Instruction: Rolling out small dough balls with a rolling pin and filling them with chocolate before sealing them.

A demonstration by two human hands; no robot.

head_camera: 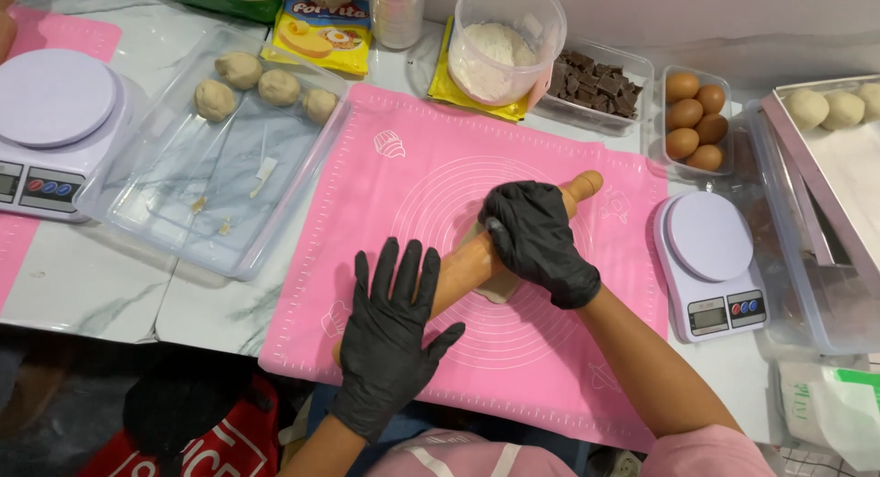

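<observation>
A wooden rolling pin [463, 264] lies diagonally across a pink silicone mat [385, 202], over a flattened piece of pale dough [498, 288]. My left hand [392, 330], in a black glove, presses flat with spread fingers on the pin's near end. Gloved in black too, my right hand [536, 239] rests on the pin's far part, fingers curved over it. The far handle of the pin sticks out beyond my right hand. Most of the dough is hidden under the pin and my right hand.
A clear tray [174, 211] with several dough balls [240, 70] sits to the left, beside a white scale [50, 133]. A second scale [710, 262] stands on the right. Behind the mat are a flour tub [504, 42], chocolate chunks [596, 83], eggs [695, 120] and a dough-ball tray [816, 156].
</observation>
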